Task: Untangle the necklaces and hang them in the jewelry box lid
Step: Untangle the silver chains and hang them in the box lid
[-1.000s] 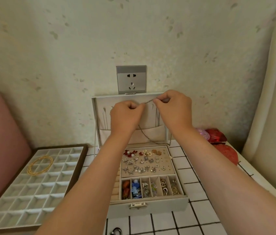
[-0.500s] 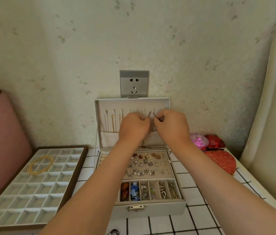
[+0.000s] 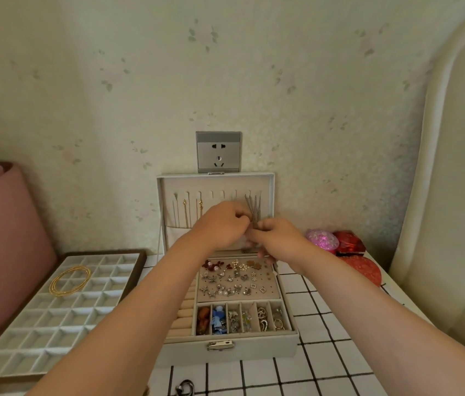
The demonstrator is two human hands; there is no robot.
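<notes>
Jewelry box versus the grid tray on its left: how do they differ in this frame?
The jewelry box has an upright hinged lid with chains hanging in it; the grid tray is flat and lidless. The box's compartments are packed with earrings and charms, while the tray's square cells look bare apart from a gold hoop bundle lying across several. The box has a metal front clasp; the tray has a dark wooden frame. Both have pale linings and sit on the same surface.

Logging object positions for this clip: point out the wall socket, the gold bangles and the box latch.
wall socket (image 3: 218, 152), head view, faceplate middle
gold bangles (image 3: 70, 280), head view, ring's near edge
box latch (image 3: 220, 344), head view, metal clasp
</notes>
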